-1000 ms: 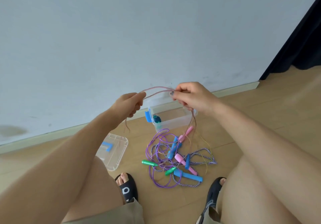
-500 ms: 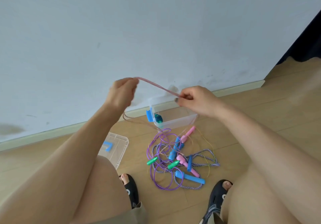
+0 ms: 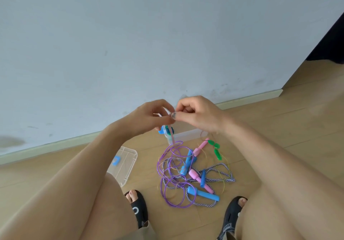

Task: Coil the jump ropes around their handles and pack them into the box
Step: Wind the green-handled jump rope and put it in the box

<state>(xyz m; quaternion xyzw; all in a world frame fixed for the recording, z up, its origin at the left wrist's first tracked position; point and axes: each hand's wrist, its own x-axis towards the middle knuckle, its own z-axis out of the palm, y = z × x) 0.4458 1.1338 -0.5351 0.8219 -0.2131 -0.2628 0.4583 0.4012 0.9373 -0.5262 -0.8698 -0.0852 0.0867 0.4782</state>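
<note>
Both hands meet above the box (image 3: 188, 134), fingertips touching: left hand (image 3: 149, 118) & right hand (image 3: 195, 114) each pinch the pink rope (image 3: 172, 137), which hangs down btwn them. Other jump ropes (image 3: 186, 172) lie tangled on the floor (image 3: 279, 128) just in front; lid (image 3: 123, 163) to the left.

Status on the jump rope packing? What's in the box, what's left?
Done: one coiled bundle with teal rope seems to sit in the clear box. In hand: left hand and right hand pinch a pink rope. Left: the tangled pile of purple, striped and yellow ropes on the floor; lid still off.
</note>
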